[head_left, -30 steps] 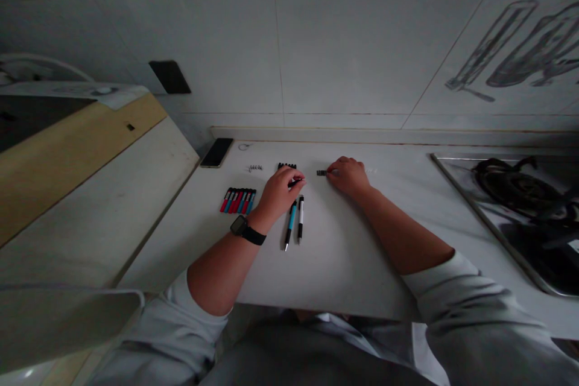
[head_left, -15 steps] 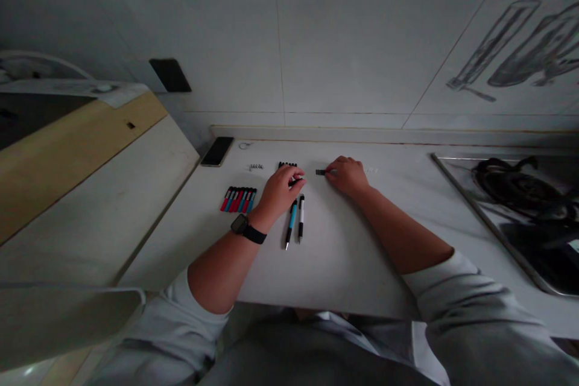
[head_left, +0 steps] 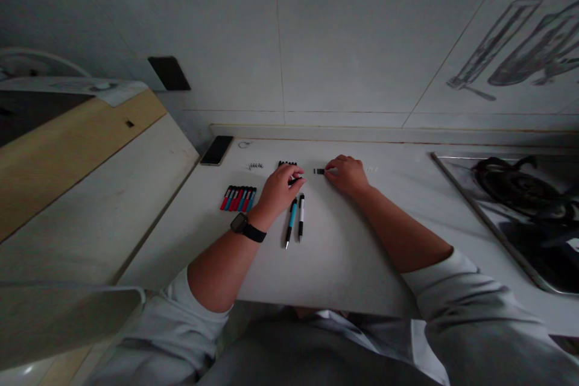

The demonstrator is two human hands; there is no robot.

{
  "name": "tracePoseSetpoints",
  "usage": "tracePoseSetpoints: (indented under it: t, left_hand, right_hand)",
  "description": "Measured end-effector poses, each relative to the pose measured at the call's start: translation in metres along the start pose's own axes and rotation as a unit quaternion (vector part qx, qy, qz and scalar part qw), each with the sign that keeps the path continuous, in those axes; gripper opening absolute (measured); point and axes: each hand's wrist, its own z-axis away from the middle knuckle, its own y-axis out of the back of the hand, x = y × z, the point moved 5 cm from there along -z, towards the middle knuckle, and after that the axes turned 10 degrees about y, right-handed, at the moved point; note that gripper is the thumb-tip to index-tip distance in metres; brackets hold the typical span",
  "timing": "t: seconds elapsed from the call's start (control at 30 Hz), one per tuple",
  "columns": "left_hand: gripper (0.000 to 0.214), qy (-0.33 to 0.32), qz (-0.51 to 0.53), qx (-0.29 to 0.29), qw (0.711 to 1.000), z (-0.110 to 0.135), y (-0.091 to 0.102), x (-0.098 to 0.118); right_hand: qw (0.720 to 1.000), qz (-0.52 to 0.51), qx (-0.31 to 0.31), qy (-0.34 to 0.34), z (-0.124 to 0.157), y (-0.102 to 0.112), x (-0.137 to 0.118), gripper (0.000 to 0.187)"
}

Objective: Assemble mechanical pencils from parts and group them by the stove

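My left hand [head_left: 281, 186] is closed in a pinch on a small black pen part [head_left: 295, 180], just above two pens. These are a blue pen [head_left: 291, 224] and a white pen [head_left: 301, 218], both with black grips, lying side by side. Across from it, my right hand [head_left: 348, 175] rests on the counter, fingertips together at a short row of small dark pieces [head_left: 319, 171]. What its fingers grip is hidden. Black pen parts [head_left: 287, 163] stand in a row behind my left hand. Several red and blue pen barrels [head_left: 238, 198] with black ends lie to its left.
Small springs [head_left: 256, 166] lie at the back left, near a thin ring [head_left: 244, 145] and a phone [head_left: 217, 151]. Faint clear bits [head_left: 371, 169] sit right of my right hand. A gas stove [head_left: 511, 193] is set into the white counter [head_left: 335, 271] at right.
At the row of small dark pieces, one piece now shows apart at the left end. Both hands have hardly moved, and the left still pinches the black pen part.
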Motion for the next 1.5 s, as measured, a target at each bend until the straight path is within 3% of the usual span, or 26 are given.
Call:
tracePoseSetpoints:
  t: [0.3, 0.47, 0.7, 0.87, 1.03, 1.17, 1.37, 1.5]
  left_hand:
    - [0.016, -0.008, -0.009, 0.000, 1.000, 0.000, -0.002, 0.000]
    - [0.016, -0.002, -0.001, -0.003, 1.000, 0.000, -0.002, 0.001]
    - [0.025, 0.004, 0.019, -0.021, 1.000, 0.002, -0.005, -0.001]
    - [0.028, -0.039, 0.031, -0.049, 0.998, 0.007, -0.007, 0.014]
    - [0.034, -0.076, 0.035, -0.074, 0.994, 0.013, -0.009, 0.027]
    - [0.035, -0.096, 0.030, -0.075, 0.992, 0.015, -0.009, 0.030]
    - [0.040, -0.088, 0.060, -0.068, 0.992, 0.012, -0.007, 0.021]
    - [0.021, -0.038, 0.053, -0.055, 0.996, 0.008, -0.006, 0.009]
  right_hand:
    - [0.993, -0.027, 0.000, 0.114, 0.002, -0.005, -0.022, 0.041]
    - [0.992, -0.022, -0.001, 0.122, 0.002, -0.009, -0.023, 0.042]
    - [0.983, -0.127, 0.047, 0.121, 0.008, 0.018, -0.036, 0.030]
    - [0.954, -0.285, -0.032, 0.087, 0.034, 0.021, -0.056, 0.039]
    - [0.892, -0.445, -0.061, 0.042, 0.055, 0.011, -0.065, 0.044]
    - [0.863, -0.502, -0.045, 0.028, 0.057, 0.007, -0.069, 0.044]
    - [0.866, -0.500, 0.017, 0.007, 0.052, 0.010, -0.059, 0.040]
    - [0.855, -0.515, 0.047, -0.038, 0.052, 0.011, -0.045, 0.041]
